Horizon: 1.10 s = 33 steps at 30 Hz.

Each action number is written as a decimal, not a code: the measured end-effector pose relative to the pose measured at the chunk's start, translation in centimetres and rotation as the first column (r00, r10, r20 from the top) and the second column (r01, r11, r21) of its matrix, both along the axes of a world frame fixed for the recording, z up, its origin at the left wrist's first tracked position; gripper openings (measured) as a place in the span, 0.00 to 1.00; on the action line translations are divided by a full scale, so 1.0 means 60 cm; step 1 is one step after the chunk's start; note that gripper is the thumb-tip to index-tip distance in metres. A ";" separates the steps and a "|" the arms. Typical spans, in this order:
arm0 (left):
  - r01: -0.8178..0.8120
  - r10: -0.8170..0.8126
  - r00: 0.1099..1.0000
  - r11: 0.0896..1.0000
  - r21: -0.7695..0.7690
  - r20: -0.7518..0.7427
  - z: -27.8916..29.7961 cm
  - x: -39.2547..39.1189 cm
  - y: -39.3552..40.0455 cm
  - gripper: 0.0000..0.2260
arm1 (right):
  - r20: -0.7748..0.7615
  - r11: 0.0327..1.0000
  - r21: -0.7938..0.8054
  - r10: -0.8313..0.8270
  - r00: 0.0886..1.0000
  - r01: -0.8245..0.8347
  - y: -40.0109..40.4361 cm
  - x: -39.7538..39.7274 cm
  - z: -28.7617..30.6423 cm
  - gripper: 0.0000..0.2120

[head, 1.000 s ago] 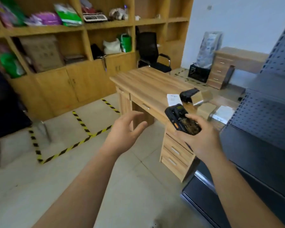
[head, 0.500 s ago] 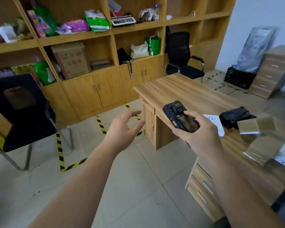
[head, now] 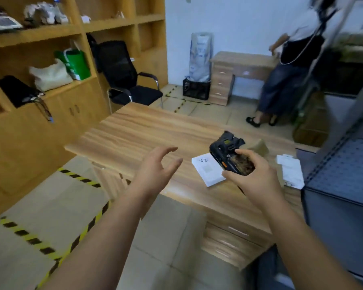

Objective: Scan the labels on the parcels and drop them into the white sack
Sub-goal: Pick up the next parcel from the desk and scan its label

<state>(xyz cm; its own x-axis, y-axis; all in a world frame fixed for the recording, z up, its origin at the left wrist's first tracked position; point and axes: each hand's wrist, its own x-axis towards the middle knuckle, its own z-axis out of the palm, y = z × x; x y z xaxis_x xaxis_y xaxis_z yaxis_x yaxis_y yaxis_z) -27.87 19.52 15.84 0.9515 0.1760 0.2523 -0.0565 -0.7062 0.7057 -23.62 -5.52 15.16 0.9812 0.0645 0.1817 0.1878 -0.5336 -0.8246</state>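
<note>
Right of centre, the right hand (head: 258, 181) is gripping a black scanner (head: 231, 155) over the wooden desk (head: 138, 132). Meanwhile the left hand (head: 155, 170) is hovering spread, holding nothing, left of a white parcel (head: 208, 171) lying on the desk.

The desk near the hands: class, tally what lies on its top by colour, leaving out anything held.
White flat parcels: 2
Brown box parcels: 1
Total: 3 on the desk
</note>
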 end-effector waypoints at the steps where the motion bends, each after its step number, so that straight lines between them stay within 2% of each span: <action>1: 0.050 -0.050 0.999 0.999 -0.009 -0.010 -0.002 0.027 0.006 0.16 | -0.009 0.999 -0.010 -0.050 0.999 0.050 -0.001 0.006 -0.002 0.29; 6: 0.249 -0.250 0.967 0.968 -0.030 -0.053 -0.033 0.125 0.016 0.16 | -0.046 0.973 -0.046 -0.230 0.972 0.228 -0.005 0.014 -0.026 0.29; 11: 0.328 -0.338 0.936 0.939 -0.104 -0.101 -0.074 0.180 0.005 0.14 | -0.098 0.940 -0.065 -0.339 0.936 0.334 -0.011 0.033 -0.063 0.30; 19: 0.359 -0.372 0.909 0.928 -0.098 -0.189 -0.119 0.318 -0.030 0.15 | -0.141 0.913 -0.067 -0.408 0.902 0.402 -0.043 0.144 -0.108 0.31; 26: 0.415 -0.392 0.878 0.909 0.028 -0.276 -0.143 0.490 -0.095 0.17 | -0.162 0.905 -0.058 -0.425 0.891 0.421 -0.092 0.302 -0.123 0.30; 30: 0.445 -0.405 0.860 0.893 0.068 -0.311 -0.191 0.569 -0.130 0.16 | -0.199 0.904 -0.060 -0.426 0.882 0.423 -0.114 0.363 -0.150 0.30; 33: 0.480 -0.413 0.826 0.872 0.094 -0.383 -0.245 0.615 -0.151 0.20 | -0.232 0.902 -0.081 -0.431 0.872 0.424 -0.127 0.392 -0.167 0.30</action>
